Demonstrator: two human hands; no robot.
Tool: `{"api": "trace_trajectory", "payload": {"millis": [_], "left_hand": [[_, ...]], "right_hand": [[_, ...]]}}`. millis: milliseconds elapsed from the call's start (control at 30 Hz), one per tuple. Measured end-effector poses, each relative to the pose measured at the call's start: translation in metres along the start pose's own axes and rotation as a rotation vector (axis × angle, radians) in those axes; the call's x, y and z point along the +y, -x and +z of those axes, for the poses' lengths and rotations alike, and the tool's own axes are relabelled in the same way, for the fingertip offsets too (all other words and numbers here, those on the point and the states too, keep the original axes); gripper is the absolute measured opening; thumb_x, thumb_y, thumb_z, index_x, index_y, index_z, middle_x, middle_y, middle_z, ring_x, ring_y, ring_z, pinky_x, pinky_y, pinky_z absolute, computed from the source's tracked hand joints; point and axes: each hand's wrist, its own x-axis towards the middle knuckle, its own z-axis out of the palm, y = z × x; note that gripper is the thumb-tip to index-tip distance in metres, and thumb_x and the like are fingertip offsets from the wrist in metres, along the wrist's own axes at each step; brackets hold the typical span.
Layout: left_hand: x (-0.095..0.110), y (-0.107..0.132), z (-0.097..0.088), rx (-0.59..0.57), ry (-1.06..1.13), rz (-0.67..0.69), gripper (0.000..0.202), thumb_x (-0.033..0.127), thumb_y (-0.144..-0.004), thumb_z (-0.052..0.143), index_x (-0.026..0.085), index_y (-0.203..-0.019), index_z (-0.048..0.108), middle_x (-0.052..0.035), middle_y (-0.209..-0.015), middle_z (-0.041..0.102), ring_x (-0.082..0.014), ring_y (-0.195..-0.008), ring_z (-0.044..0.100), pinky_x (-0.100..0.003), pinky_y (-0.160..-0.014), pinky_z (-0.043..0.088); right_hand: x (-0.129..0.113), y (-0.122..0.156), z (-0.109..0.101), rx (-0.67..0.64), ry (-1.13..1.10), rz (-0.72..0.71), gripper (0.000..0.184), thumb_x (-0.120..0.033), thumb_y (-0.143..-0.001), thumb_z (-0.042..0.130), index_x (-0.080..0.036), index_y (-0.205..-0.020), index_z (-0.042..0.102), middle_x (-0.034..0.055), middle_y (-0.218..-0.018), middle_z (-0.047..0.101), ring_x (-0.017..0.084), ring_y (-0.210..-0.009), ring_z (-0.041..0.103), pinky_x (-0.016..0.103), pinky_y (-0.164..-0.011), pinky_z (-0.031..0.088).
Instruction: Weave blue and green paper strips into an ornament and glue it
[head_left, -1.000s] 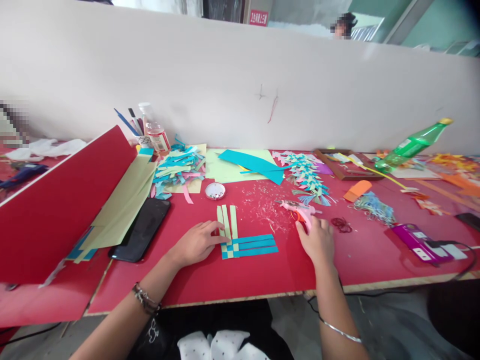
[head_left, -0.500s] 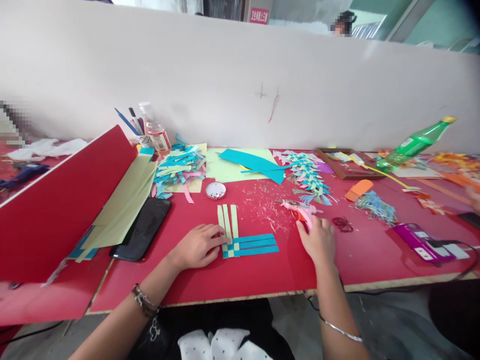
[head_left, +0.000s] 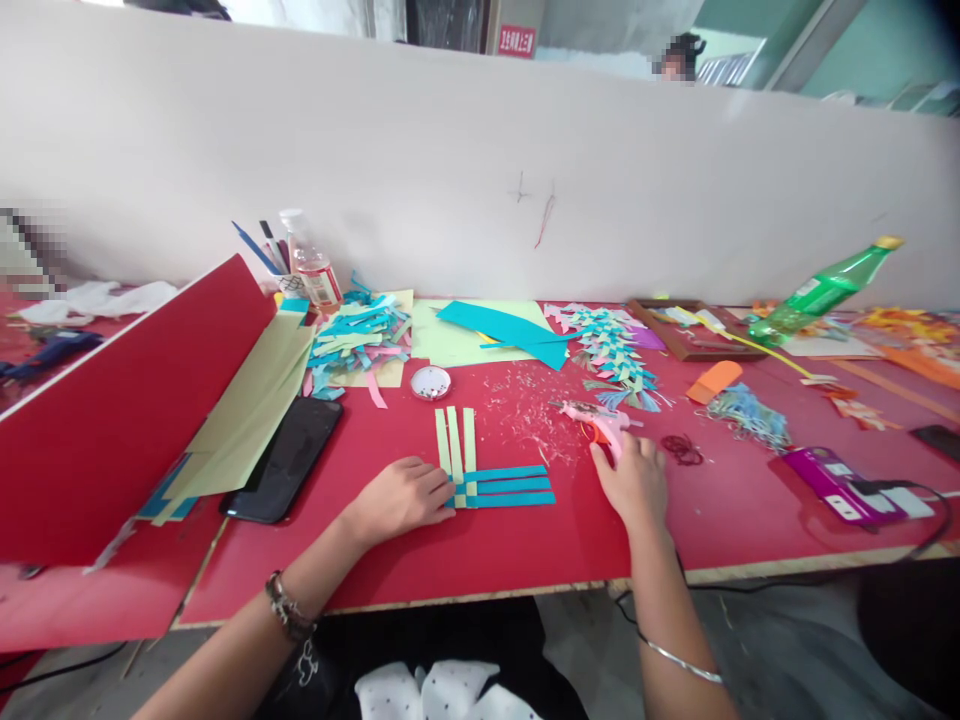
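Observation:
A small weave of three pale green strips and three blue strips (head_left: 495, 485) lies flat on the red table (head_left: 487, 555) in front of me. My left hand (head_left: 401, 497) rests at its near left corner, fingers curled, fingertips pressing on the crossing. My right hand (head_left: 637, 482) lies to the right of the weave, closed over the handle of a pink glue gun (head_left: 592, 413) that rests on the table. Paper shavings are scattered between the weave and the gun.
A big red sheet (head_left: 112, 420) over yellow paper leans at the left beside a black phone (head_left: 285, 460). Behind lie a strip pile (head_left: 356, 335), a bead dish (head_left: 430, 381), finished weaves (head_left: 615, 350) and a green bottle (head_left: 821, 290). A purple device (head_left: 832, 480) sits right.
My left hand has slid a little toward me, down to the weave's near corner. My right hand has barely moved on the glue gun. Another person's hand at the right edge is gone.

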Motion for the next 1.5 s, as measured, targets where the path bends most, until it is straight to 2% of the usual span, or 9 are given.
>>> {"api": "trace_trajectory", "payload": {"millis": [200, 367, 633, 1067, 1167, 1233, 1333, 1433, 1500], "left_hand": [[0.002, -0.009, -0.009, 0.057, -0.139, 0.101, 0.017, 0.014, -0.086, 0.034, 0.015, -0.083, 0.051, 0.001, -0.058, 0.053, -0.0102, -0.05, 0.048, -0.028, -0.051, 0.03], [0.005, -0.017, -0.008, 0.027, -0.171, 0.107, 0.019, 0.016, -0.088, 0.033, 0.015, -0.079, 0.049, 0.0005, -0.06, 0.052, -0.0104, -0.051, 0.047, -0.029, -0.052, 0.029], [0.011, -0.022, -0.008, 0.062, -0.175, 0.121, 0.018, 0.011, -0.086, 0.035, 0.015, -0.078, 0.051, -0.0001, -0.063, 0.052, -0.011, -0.055, 0.046, -0.029, -0.056, 0.029], [-0.018, -0.019, -0.072, -0.021, -0.051, 0.027, 0.032, 0.019, -0.09, 0.029, 0.016, -0.07, 0.054, -0.0014, -0.065, 0.052, -0.0102, -0.056, 0.046, -0.026, -0.055, 0.033], [-0.019, -0.02, -0.087, 0.018, 0.099, -0.058, 0.033, 0.026, -0.09, 0.028, 0.017, -0.077, 0.058, -0.0009, -0.068, 0.055, -0.0095, -0.06, 0.05, -0.023, -0.059, 0.037], [-0.018, -0.023, -0.096, 0.104, 0.237, -0.144, 0.03, 0.031, -0.089, 0.033, 0.019, -0.082, 0.06, -0.0007, -0.071, 0.058, -0.0093, -0.064, 0.053, -0.021, -0.061, 0.039], [-0.019, -0.026, -0.098, 0.264, 0.458, -0.418, 0.027, 0.036, -0.084, 0.042, 0.018, -0.078, 0.061, 0.0002, -0.067, 0.06, -0.0093, -0.061, 0.055, -0.018, -0.057, 0.041], [-0.023, -0.023, -0.077, 0.324, 0.73, -0.8, 0.03, 0.042, -0.079, 0.046, 0.015, -0.077, 0.059, 0.0016, -0.058, 0.058, -0.0101, -0.053, 0.055, -0.019, -0.053, 0.042], [-0.024, -0.014, -0.053, 0.335, 0.951, -0.95, 0.033, 0.046, -0.075, 0.048, 0.014, -0.076, 0.058, 0.0002, -0.064, 0.06, -0.0116, -0.055, 0.058, -0.021, -0.054, 0.044]], "right_hand": [[0.004, 0.0, 0.005, 0.039, -0.055, -0.012, 0.041, -0.041, -0.077, 0.042, -0.01, -0.101, 0.053, 0.0136, -0.087, 0.051, 0.026, -0.083, 0.044, 0.035, -0.074, 0.034], [0.007, 0.001, 0.007, 0.036, -0.106, -0.002, 0.037, -0.037, -0.077, 0.042, -0.011, -0.101, 0.053, 0.0132, -0.087, 0.051, 0.025, -0.082, 0.044, 0.036, -0.073, 0.034], [0.006, 0.001, 0.006, 0.025, -0.112, 0.023, 0.037, -0.035, -0.077, 0.044, -0.01, -0.102, 0.054, 0.0133, -0.09, 0.051, 0.025, -0.083, 0.043, 0.034, -0.074, 0.034], [0.006, 0.0, 0.007, 0.029, -0.113, 0.018, 0.036, -0.035, -0.076, 0.044, -0.011, -0.102, 0.053, 0.0133, -0.089, 0.05, 0.025, -0.083, 0.044, 0.036, -0.075, 0.034], [0.007, 0.0, 0.008, 0.026, -0.125, 0.024, 0.034, -0.034, -0.076, 0.044, -0.011, -0.1, 0.054, 0.0131, -0.089, 0.05, 0.025, -0.083, 0.044, 0.036, -0.075, 0.034], [0.007, 0.0, 0.008, 0.025, -0.128, 0.03, 0.032, -0.031, -0.077, 0.043, -0.01, -0.098, 0.055, 0.013, -0.087, 0.05, 0.024, -0.082, 0.044, 0.036, -0.075, 0.034], [0.007, 0.0, 0.008, 0.023, -0.128, 0.031, 0.031, -0.029, -0.077, 0.041, -0.01, -0.096, 0.056, 0.0132, -0.085, 0.051, 0.024, -0.08, 0.044, 0.035, -0.073, 0.034], [0.008, 0.0, 0.008, 0.023, -0.132, 0.025, 0.032, -0.029, -0.077, 0.04, -0.01, -0.097, 0.056, 0.0129, -0.085, 0.051, 0.024, -0.079, 0.044, 0.034, -0.072, 0.034], [0.009, 0.0, 0.008, 0.025, -0.134, 0.022, 0.032, -0.029, -0.077, 0.04, -0.01, -0.097, 0.055, 0.0128, -0.084, 0.05, 0.024, -0.078, 0.044, 0.034, -0.072, 0.034]]}}
